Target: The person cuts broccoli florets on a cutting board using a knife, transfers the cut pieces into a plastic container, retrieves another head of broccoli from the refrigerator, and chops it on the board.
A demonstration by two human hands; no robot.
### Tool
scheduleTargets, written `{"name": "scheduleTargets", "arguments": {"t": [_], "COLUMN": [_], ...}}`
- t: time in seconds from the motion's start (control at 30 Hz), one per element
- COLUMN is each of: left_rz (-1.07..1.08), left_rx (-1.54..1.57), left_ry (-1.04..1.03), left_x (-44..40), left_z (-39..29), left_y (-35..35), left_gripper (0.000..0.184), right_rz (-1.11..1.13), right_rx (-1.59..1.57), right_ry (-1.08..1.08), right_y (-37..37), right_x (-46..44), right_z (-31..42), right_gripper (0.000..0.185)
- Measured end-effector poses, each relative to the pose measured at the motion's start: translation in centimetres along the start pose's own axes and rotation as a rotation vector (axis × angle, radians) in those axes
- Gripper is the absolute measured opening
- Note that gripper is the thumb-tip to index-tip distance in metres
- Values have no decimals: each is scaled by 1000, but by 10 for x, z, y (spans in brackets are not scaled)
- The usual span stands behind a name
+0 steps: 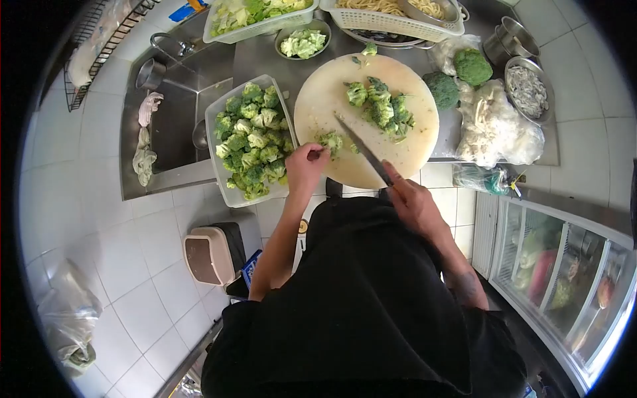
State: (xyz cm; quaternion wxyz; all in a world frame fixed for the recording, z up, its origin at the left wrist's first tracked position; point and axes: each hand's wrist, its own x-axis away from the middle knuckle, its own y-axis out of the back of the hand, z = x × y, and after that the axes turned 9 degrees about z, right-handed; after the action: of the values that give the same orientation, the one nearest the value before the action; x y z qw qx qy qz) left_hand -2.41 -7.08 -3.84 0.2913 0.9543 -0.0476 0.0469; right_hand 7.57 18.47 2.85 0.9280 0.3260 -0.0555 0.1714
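My right hand (417, 202) grips a kitchen knife (363, 147), its blade slanting up and left across the round cutting board (398, 73). At the board's left edge is my left hand (307, 174), its fingers curled in against a small broccoli piece (330, 140). The knife tip lies just to the right of that piece. Farther back on the board sits a pile of cut broccoli (381, 109). Left of the board, a pale plastic tub (213, 136) is filled with broccoli florets (252, 136), close beside my left hand.
Two whole broccoli heads (473, 66) and bagged mushrooms (501, 129) lie to the right, near a bowl of sliced food (526, 91). Behind stand a tub of chopped greens (259, 14), a small bowl (304, 41) and a noodle basket (398, 23). A sink (169, 119) is left.
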Motion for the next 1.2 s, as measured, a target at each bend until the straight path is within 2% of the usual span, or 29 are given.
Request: {"name": "scheduleTargets", "arguments": {"t": [0.17,0.37,0.47,0.53,0.63,0.67,0.83,0.9,1.03,1.17,1.2], "left_rz": [-49,-87,-94,-101,-79,-119,-124,-78,-50,40,4], "left_rx": [97,85,104,110,96,106,101,79,67,-101,-206], "left_ry": [25,2,3,-11,12,-47,-143,-4,3,-69,-270], "left_x": [11,12,13,8,17,14,18,13,6,2,-2], "left_z": [15,9,14,13,17,16,13,13,19,8,-5], "left_y": [-15,-14,-17,-18,-23,-27,-29,-22,-16,-15,-21], "left_gripper": [18,14,14,14,12,11,9,10,14,25,32], "right_rz": [52,-114,-28,108,98,88,154,136,103,-78,-111], "right_rx": [102,125,179,225,226,230,292,274,163,-7,-8], "right_ry": [57,149,73,2,54,56,-68,-52,4,-41,-66], "right_y": [-14,-22,-42,-43,-32,-30,-34,-40,-26,12,18], "right_x": [-14,-28,-31,-32,-28,-31,-27,-37,-33,-8,-4], "right_z": [5,22,2,-3,-3,-2,8,1,8,17,12], "right_gripper": [61,63,64,65,65,65,64,64,63,59,59]}}
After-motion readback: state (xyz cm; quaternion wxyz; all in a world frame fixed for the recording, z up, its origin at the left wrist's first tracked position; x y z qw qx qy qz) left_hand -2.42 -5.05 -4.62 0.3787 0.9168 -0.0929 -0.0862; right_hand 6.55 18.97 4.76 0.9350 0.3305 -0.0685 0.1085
